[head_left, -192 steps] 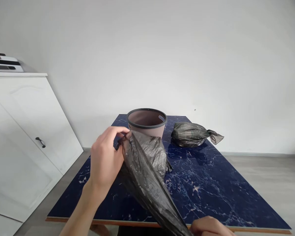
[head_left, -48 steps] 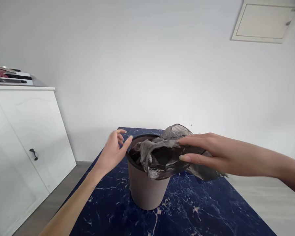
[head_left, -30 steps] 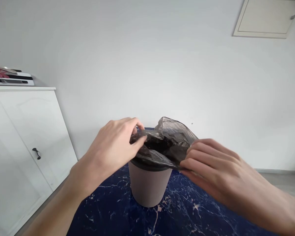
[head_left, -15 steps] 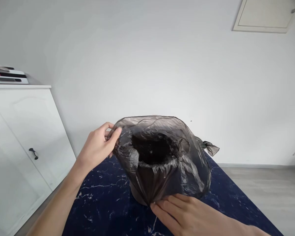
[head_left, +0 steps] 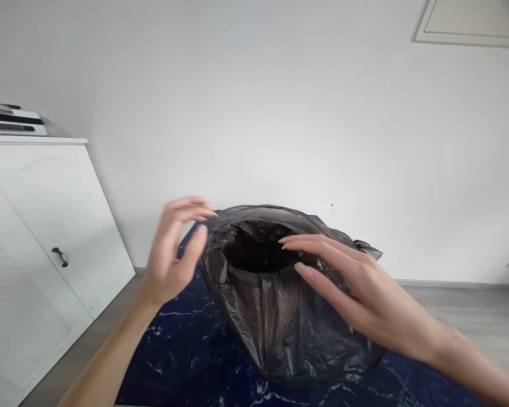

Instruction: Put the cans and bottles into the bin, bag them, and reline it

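A thin black bin bag [head_left: 275, 328] lines a container and hangs down over its outside, so the container's wall is covered. The bag's dark round mouth faces up, and a knotted tail of plastic sticks out at its right. My left hand [head_left: 173, 249] is just left of the rim with thumb and fingers apart, slightly blurred, holding nothing. Over the right side of the mouth is my right hand [head_left: 347, 282], fingers stretched out and thumb apart from them. Whether its fingertips touch the plastic I cannot tell.
Under the bag lies a dark blue marble-patterned tabletop [head_left: 173, 345]. A white cabinet [head_left: 38, 226] with a black handle stands at the left, with several items on top. Behind the table rises a pale wall [head_left: 254, 113] with a panel [head_left: 466, 25] at upper right.
Both hands have let go of the bag's edge. The front edge has dropped over the container's outside. My right hand has moved up and right to the mouth; my left has drawn slightly away.
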`<state>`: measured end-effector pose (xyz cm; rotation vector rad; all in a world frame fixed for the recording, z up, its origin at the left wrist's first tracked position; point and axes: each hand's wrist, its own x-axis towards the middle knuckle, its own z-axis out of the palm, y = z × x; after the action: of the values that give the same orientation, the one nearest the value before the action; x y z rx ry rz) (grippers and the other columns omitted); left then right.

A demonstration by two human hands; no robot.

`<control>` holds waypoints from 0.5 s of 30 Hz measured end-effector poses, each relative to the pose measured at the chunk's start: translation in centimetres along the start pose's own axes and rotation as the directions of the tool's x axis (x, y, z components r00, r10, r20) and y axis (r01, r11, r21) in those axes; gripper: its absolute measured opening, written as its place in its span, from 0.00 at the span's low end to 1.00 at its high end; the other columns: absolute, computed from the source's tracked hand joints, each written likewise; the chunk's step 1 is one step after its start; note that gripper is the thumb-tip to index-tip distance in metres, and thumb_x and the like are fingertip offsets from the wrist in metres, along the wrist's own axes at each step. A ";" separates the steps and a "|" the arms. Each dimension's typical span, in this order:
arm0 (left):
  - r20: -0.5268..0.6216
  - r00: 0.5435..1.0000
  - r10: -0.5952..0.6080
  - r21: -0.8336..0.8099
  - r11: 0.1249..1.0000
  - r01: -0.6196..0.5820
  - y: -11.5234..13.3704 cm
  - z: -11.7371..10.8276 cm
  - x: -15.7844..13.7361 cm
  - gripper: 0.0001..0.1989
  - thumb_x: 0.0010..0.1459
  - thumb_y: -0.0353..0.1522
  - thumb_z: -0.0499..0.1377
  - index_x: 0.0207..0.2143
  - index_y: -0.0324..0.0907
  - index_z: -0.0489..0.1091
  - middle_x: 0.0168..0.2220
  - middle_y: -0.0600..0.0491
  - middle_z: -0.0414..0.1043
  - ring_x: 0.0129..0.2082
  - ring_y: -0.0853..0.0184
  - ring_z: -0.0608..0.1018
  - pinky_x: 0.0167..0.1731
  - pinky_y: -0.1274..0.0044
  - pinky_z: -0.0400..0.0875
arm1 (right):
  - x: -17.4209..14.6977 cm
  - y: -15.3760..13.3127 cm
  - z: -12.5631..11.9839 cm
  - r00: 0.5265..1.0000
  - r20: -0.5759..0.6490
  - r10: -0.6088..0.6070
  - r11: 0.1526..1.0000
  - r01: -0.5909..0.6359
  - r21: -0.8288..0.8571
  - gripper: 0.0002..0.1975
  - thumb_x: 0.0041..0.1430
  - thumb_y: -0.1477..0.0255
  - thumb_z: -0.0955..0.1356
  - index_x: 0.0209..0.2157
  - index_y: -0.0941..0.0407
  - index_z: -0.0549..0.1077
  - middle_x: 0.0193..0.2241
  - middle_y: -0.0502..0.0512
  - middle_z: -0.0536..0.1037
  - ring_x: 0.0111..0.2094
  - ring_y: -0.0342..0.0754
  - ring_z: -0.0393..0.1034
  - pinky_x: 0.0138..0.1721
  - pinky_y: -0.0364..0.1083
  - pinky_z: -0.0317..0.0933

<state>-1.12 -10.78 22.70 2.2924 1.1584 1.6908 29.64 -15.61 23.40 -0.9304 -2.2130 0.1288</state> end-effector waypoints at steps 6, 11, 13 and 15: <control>0.485 0.860 -0.161 -0.176 0.945 0.276 -1.7 2.6 0.8 0.29 0.75 0.53 0.48 0.70 0.53 0.63 0.75 0.51 0.60 0.75 0.53 0.62 0.73 0.63 0.58 | 3.6 4.4 2.6 0.976 0.002 0.218 0.958 -0.214 0.193 0.28 0.75 0.49 0.62 0.67 0.49 0.70 0.70 0.55 0.69 0.72 0.57 0.61 0.75 0.62 0.50; 0.417 0.860 -0.296 -0.450 0.754 0.478 -5.8 6.0 1.3 0.40 0.70 0.63 0.43 0.67 0.50 0.68 0.74 0.50 0.62 0.74 0.53 0.64 0.68 0.64 0.67 | 5.2 7.5 4.9 0.910 0.117 0.397 0.738 -0.392 0.549 0.37 0.72 0.40 0.55 0.69 0.45 0.69 0.73 0.49 0.65 0.75 0.56 0.55 0.77 0.60 0.44; 0.442 0.811 -0.382 -0.509 0.638 0.578 -6.8 7.1 0.5 0.43 0.66 0.66 0.45 0.67 0.49 0.69 0.69 0.46 0.69 0.70 0.49 0.70 0.63 0.61 0.73 | 5.0 8.9 6.3 0.914 0.100 0.392 0.733 -0.376 0.567 0.41 0.70 0.37 0.50 0.71 0.42 0.67 0.72 0.49 0.66 0.74 0.56 0.57 0.75 0.62 0.52; 0.469 0.751 -0.464 -0.518 0.545 0.660 -7.8 7.7 -0.7 0.48 0.60 0.71 0.47 0.66 0.49 0.70 0.60 0.42 0.79 0.64 0.44 0.77 0.55 0.57 0.78 | 4.1 10.2 7.8 0.931 0.055 0.362 0.796 -0.339 0.502 0.44 0.68 0.35 0.46 0.73 0.40 0.62 0.71 0.49 0.67 0.73 0.58 0.58 0.71 0.65 0.57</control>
<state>1.26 -2.80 15.53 1.4133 0.8886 1.1841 28.51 -4.04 16.53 -1.0113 -1.7981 0.8170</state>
